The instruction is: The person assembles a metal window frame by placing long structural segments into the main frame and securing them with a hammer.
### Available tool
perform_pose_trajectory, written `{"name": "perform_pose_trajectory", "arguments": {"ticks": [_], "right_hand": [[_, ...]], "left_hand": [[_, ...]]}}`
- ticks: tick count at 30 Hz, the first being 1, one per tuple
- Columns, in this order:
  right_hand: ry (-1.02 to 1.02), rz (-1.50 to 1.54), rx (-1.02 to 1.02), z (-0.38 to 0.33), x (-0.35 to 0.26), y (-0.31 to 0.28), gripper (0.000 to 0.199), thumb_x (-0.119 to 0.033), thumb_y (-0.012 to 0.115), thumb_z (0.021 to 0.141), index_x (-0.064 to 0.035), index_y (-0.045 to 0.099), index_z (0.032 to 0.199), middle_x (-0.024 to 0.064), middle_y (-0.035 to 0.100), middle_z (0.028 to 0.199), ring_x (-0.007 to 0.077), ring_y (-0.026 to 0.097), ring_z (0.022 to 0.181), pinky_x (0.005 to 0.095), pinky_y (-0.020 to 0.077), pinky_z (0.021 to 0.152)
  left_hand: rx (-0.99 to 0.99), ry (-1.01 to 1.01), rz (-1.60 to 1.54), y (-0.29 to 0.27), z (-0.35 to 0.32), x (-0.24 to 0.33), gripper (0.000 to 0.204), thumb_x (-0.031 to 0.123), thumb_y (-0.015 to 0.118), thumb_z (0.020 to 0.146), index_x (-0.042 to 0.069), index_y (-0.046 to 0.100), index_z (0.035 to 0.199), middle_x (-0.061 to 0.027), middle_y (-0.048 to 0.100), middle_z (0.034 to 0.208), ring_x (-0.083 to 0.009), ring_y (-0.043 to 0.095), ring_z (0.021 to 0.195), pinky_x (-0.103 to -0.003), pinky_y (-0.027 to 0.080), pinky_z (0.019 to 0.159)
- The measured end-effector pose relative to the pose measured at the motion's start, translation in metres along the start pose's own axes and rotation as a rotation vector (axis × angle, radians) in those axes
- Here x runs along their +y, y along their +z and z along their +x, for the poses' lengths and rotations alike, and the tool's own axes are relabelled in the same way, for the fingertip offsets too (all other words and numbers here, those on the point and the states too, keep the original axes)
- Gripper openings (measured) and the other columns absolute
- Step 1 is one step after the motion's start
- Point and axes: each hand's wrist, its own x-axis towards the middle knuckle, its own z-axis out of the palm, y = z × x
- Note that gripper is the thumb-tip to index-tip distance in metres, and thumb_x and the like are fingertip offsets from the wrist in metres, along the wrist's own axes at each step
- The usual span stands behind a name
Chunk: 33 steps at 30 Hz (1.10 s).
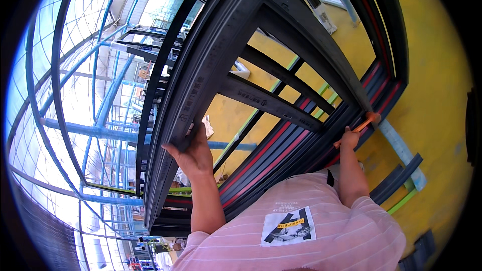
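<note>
My left hand [193, 156] grips the near-left edge of a dark grey metal window frame [211, 70], with the fingers wrapped around the outer profile and the thumb spread to the left. My right hand [350, 138] is closed around the handle of an orange tool [365, 122]. Its tip touches the frame at the right corner, where a diagonal bar meets the outer rail. I cannot tell exactly what kind of tool it is, because only the orange part shows.

The frame is large, with 2 cross bars [271, 103] in the middle, and it stands tilted over a stack of other dark profiles with red stripes [281, 145]. Under everything is the yellow floor [432, 100]. A pale blue strip [401, 150] lies on the floor just beside the right corner.

I think the step in hand is work on this right corner. To do it well, my left hand should keep the frame steady, because it is tall and can swing. My right hand should keep the tool flat against the rail, so it does not slip and scratch the coating. I should push slowly.
</note>
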Motion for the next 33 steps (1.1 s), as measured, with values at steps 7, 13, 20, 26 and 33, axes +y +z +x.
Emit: {"name": "perform_pose_trajectory", "arguments": {"ticks": [7, 13, 20, 26, 33], "right_hand": [[0.119, 0.062, -0.077, -0.027, -0.031, -0.014, 0.040, -0.024, 0.068, 0.096, 0.0024, 0.045, 0.116, 0.0229, 0.067, 0.085, 0.0389, 0.064, 0.045, 0.0457, 0.0542, 0.040], [0.108, 0.037, -0.078, -0.012, -0.020, -0.005, 0.040, -0.024, 0.069, 0.093, 0.0021, 0.048, 0.116, 0.0231, 0.069, 0.087, 0.0381, 0.066, 0.049, 0.0461, 0.0548, 0.041], [-0.012, -0.317, 0.011, -0.014, -0.019, 0.008, 0.052, -0.040, 0.072, 0.086, 0.0005, 0.061, 0.116, 0.0197, 0.074, 0.101, 0.0388, 0.073, 0.094, 0.0496, 0.0582, 0.083], [0.084, -0.090, 0.051, 0.004, -0.029, -0.016, 0.045, -0.028, 0.075, 0.090, 0.0017, 0.053, 0.115, 0.0260, 0.071, 0.102, 0.0424, 0.073, 0.084, 0.0507, 0.0611, 0.070], [0.256, 0.025, -0.079, -0.029, -0.053, -0.043, 0.050, -0.025, 0.078, 0.087, 0.0042, 0.051, 0.117, 0.0256, 0.070, 0.102, 0.0407, 0.072, 0.068, 0.0454, 0.0565, 0.040]], "left_hand": [[0.198, -0.009, -0.020, 0.020, -0.006, 0.001, 0.058, 0.047, 0.059, 0.101, 0.001, 0.053, 0.137, -0.0221, 0.052, 0.139, -0.0386, 0.052, 0.130, -0.059, 0.044, 0.114], [0.133, -0.075, 0.088, 0.007, 0.002, 0.017, 0.054, 0.041, 0.058, 0.103, 0.002, 0.051, 0.140, -0.0213, 0.053, 0.142, -0.0395, 0.052, 0.130, -0.059, 0.043, 0.114], [0.210, -0.251, -0.141, -0.036, 0.042, 0.052, 0.065, 0.037, 0.065, 0.097, -0.001, 0.043, 0.145, -0.0253, 0.043, 0.146, -0.0465, 0.041, 0.135, -0.060, 0.043, 0.113], [0.149, -0.242, -0.070, -0.003, 0.037, 0.031, 0.062, 0.040, 0.063, 0.100, 0.005, 0.042, 0.147, -0.0274, 0.037, 0.150, -0.0523, 0.033, 0.140, -0.056, 0.048, 0.112], [-0.332, -0.522, 0.471, 0.021, -0.014, 0.031, 0.062, 0.044, 0.058, 0.103, -0.003, 0.047, 0.142, -0.0244, 0.050, 0.143, -0.0411, 0.050, 0.133, -0.052, 0.050, 0.109]]}}
